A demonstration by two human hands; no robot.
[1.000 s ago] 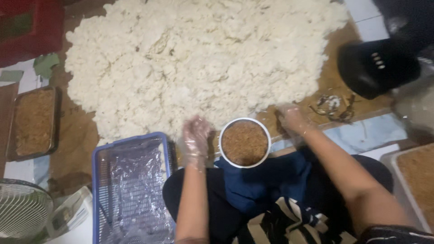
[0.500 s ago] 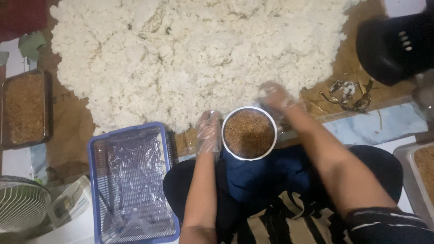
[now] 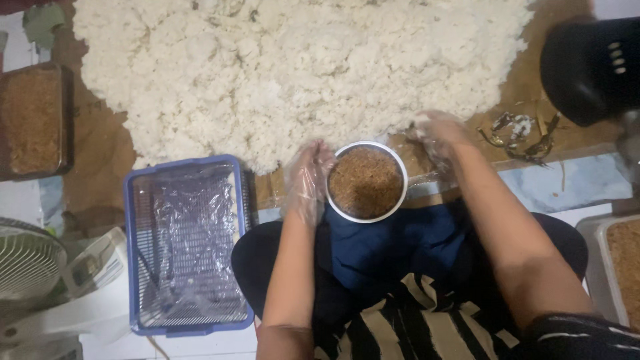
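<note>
Near the lap: a round white bowl [image 3: 366, 181] filled with brown crumbly stuff sits just in front of the seated person's dark blue cloth.
Left hand [image 3: 308, 177]: in a thin clear glove, resting against the bowl's left rim, fingers loosely curled; whether it grips anything cannot be told.
Right hand [image 3: 441, 133]: also gloved, at the near edge of the white heap, up and right of the bowl; blurred, so its grip cannot be told.
White heap [image 3: 293, 67]: a broad spread of clumped white grains on brown paper, filling the upper part of the view.
Blue basket [image 3: 190, 243]: left of the person's knee, lined with clear plastic film.
Trays: one with brown filling at far left [image 3: 32, 120], another at the right edge [image 3: 617, 267].
Fan [image 3: 30, 267]: a white one at bottom left.
</note>
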